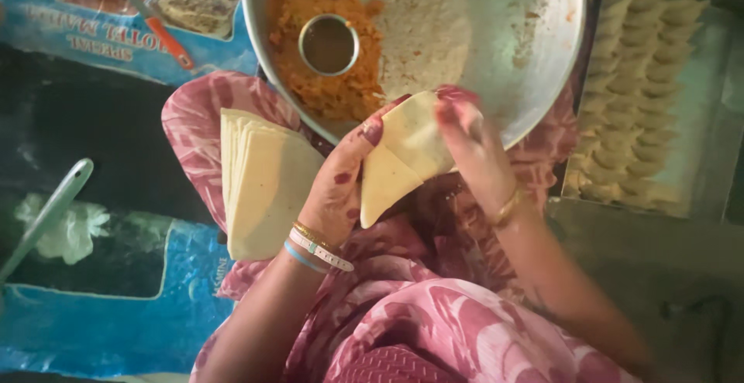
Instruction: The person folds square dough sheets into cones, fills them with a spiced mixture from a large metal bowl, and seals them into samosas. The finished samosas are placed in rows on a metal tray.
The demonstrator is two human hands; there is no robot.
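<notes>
Floor-level, you are pinching a dough cone [403, 158] in both hands, left hand [337, 185], right hand [473, 150]; squeezing risks tearing it.

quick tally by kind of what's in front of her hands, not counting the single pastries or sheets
Folded dough cone, held by left hand and right hand: 1
Stack of dough sheets: 1
Metal bowl with orange filling: 1
Small steel cup: 1
Tray of filled pastries: 1
Total: 5
</notes>
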